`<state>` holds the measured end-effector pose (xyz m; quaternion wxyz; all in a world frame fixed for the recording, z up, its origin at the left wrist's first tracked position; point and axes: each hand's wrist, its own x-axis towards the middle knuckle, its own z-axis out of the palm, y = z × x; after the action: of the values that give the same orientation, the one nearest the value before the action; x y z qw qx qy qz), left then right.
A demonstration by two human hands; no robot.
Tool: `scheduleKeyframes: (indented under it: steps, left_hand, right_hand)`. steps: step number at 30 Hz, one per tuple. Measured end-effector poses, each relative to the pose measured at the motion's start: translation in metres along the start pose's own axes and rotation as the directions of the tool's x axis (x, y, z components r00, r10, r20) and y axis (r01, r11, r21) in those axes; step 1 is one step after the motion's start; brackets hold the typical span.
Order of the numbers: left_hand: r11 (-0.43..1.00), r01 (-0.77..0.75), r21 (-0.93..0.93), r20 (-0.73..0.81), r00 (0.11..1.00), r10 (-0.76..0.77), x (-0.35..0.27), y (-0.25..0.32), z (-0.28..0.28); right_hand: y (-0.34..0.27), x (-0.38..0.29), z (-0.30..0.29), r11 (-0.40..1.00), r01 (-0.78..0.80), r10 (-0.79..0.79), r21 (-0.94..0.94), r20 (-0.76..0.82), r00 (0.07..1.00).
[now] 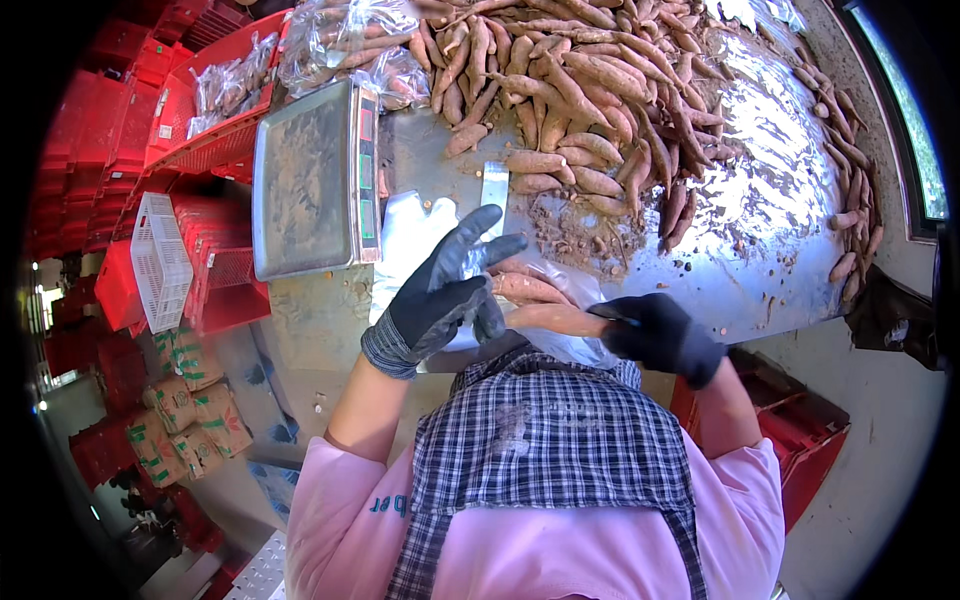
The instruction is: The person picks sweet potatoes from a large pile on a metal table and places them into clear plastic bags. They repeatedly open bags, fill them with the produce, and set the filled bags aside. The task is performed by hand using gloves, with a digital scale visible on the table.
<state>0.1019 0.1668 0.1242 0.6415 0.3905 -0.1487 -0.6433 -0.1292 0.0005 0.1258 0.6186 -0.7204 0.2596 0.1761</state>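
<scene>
Just in front of my apron, a clear plastic bag point(589, 282) lies at the table's near edge with several sweet potatoes point(529, 288) in or against it. My left hand point(448, 294), in a dark coated glove, is at the left end of these roots. Two of its fingers stretch out, and clear plastic shows between the fingers. My right hand point(660, 334), gloved in black, grips the right end of a long sweet potato point(556, 319). That root lies roughly level, its left end near my left hand's fingers.
A large heap of sweet potatoes point(592, 82) covers the table's far side, with loose soil point(577, 232) before it. A weighing scale point(304, 180) stands at left. Beyond are filled plastic bags point(337, 45) and red crates point(217, 97). More roots point(851, 172) line the right wall.
</scene>
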Motion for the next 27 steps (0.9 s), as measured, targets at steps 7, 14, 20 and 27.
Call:
scheduleKeyframes:
  steps: [7, 14, 20, 27]
  left_hand:
    - [0.997, 0.043, 0.067, 0.012, 0.999, -0.044, -0.017, -0.001, -0.001]
    - [0.997, 0.036, 0.072, 0.094, 0.995, -0.043, -0.015, -0.005, 0.01]
    - [0.982, 0.03, 0.186, 0.102, 0.993, -0.05, -0.028, 0.003, 0.005]
    - [0.959, -0.017, 0.282, 0.01, 1.0, 0.015, -0.044, -0.017, -0.013]
  right_hand:
    - [0.061, 0.031, 0.04, 0.729, -0.087, -0.098, -0.679, -0.229, 0.969]
    - [0.018, 0.041, 0.039, 0.794, 0.06, -0.477, -0.605, -0.559, 0.678]
    - [0.061, 0.058, 0.013, 0.64, -0.318, -0.152, -0.7, -0.521, 0.84]
    - [0.077, -0.009, -0.01, 0.954, -0.301, 0.298, 0.011, -0.168, 0.94]
